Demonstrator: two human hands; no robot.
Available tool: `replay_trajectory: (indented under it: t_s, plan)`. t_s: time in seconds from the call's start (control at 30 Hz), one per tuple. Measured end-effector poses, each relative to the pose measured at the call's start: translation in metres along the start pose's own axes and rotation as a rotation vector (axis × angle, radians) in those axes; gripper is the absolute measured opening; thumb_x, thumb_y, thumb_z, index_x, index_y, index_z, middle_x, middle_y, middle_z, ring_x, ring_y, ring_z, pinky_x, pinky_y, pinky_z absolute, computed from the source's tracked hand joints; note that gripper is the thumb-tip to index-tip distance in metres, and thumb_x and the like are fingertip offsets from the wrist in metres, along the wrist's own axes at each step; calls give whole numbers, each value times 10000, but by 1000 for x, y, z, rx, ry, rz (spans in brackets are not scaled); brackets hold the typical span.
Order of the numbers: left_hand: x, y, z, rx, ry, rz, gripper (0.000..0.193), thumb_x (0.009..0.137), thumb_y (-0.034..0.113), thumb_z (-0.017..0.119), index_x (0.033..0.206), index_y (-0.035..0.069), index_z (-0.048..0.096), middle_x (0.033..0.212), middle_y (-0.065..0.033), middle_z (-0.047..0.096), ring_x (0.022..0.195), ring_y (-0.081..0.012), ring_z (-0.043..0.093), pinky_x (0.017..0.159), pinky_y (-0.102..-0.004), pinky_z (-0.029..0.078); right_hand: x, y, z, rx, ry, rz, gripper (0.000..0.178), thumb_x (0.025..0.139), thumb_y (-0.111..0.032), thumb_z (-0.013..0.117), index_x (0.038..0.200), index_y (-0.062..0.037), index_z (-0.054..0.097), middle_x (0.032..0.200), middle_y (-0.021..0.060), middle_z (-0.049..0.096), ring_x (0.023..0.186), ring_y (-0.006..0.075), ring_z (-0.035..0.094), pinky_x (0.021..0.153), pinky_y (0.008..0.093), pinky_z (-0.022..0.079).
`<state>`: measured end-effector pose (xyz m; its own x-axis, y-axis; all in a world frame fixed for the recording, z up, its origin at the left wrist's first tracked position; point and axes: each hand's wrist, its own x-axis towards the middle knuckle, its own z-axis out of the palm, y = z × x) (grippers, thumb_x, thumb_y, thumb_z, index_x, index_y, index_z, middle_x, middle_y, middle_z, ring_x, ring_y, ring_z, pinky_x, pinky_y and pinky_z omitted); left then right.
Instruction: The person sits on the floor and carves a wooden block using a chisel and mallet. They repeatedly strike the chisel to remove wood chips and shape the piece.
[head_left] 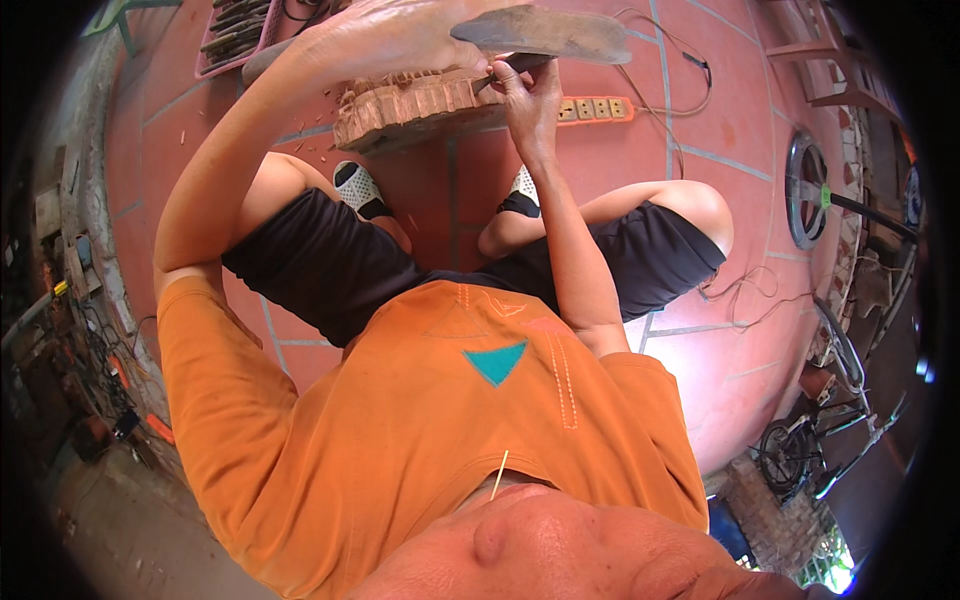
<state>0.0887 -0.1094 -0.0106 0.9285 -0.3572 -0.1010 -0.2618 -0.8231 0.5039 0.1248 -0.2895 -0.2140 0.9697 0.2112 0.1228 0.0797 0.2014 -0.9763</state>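
My left hand [420, 42] is at the top edge, its fingers closed and partly hidden where a flat, worn wooden mallet [560, 36] crosses them. The mallet points to the right above the work. Close under it, my right hand [532, 100] pinches a dark chisel [484, 84], thumb and fingers around the shank. The chisel's tip meets the far right part of a carved wood block [420, 112], which has ridged, pale-brown cut faces. My left fingertips are beside the chisel, and I cannot tell whether they touch it.
A pink basket [262, 48] of carving tools is at the far left. An orange power strip [597, 110] lies right of the block, with cords on red tiles [735, 215]. A wheel-like disc [806, 190] with a black bar and a bicycle [790, 455] stand at right.
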Motion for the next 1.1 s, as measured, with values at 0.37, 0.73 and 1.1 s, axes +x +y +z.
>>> replay_trajectory:
  t_s: [0.37, 0.73, 1.1]
  plan:
    - [5, -20, 19, -23, 22, 30, 772, 880, 341, 742, 1541, 76, 443, 1207, -270, 687, 1077, -409, 695, 944, -449, 545, 3, -2, -5, 101, 6, 151, 238, 979, -45, 688, 1168, -23, 545, 1033, 85, 700, 913, 184, 716, 719, 302, 615]
    - [-8, -15, 0, 18, 24, -126, 837, 828, 317, 776, 1547, 67, 429, 1216, -298, 676, 1088, -428, 686, 958, -459, 538, 2, -10, -25, 175, -56, 349, 229, 999, -54, 662, 1175, 9, 531, 1080, 145, 697, 948, 283, 752, 797, 376, 650]
    - [-27, -27, -10, -71, 136, -144, 808, 816, 299, 788, 1511, 39, 468, 1329, -272, 646, 1230, -388, 644, 1050, -431, 492, -7, -2, -25, 193, -71, 142, 275, 1000, 20, 632, 1231, -61, 506, 1140, 112, 671, 1059, 288, 722, 913, 393, 627]
